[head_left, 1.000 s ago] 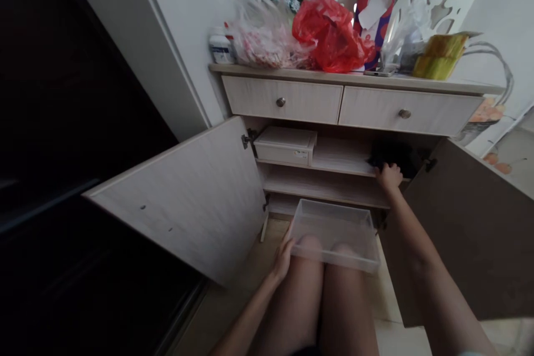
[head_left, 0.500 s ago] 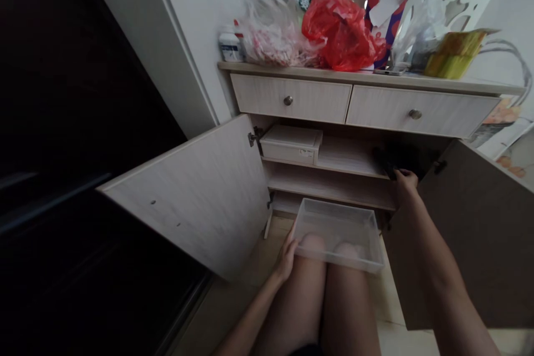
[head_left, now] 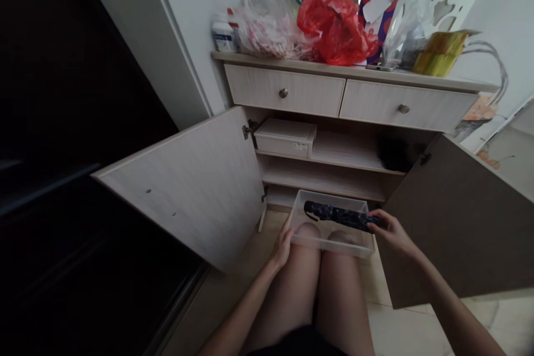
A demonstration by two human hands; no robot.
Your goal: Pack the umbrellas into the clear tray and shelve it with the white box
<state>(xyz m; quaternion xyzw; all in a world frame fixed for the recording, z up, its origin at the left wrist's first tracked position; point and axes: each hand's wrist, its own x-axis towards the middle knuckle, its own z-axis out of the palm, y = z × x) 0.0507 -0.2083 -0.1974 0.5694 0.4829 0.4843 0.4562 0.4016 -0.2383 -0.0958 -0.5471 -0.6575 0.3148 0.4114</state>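
A clear plastic bin [head_left: 354, 251] rests on my knees. My left hand [head_left: 283, 246] is closed on the bin's left edge, steadying it. In my right hand [head_left: 387, 228] is one end of a dark patterned folding umbrella [head_left: 340, 216]. The umbrella lies lengthwise over the bin, its strapped end toward the bin's left side; whether it touches the bottom I cannot tell. Beyond the bin, the low cabinet stands with both doors apart, and a black bundle [head_left: 393, 153] sits at the right end of its upper shelf [head_left: 346, 150].
A white lidded box [head_left: 284, 138] occupies the upper shelf's left. The left cabinet door [head_left: 187, 183] and right cabinet door [head_left: 454, 222] flank my legs. On the cabinet top are a red plastic bag [head_left: 334, 25], a white bottle [head_left: 224, 36] and a yellow package [head_left: 440, 53].
My right hand has come back from the upper shelf with the umbrella and holds it over the bin. My left hand keeps its place on the bin. The view has shifted slightly.
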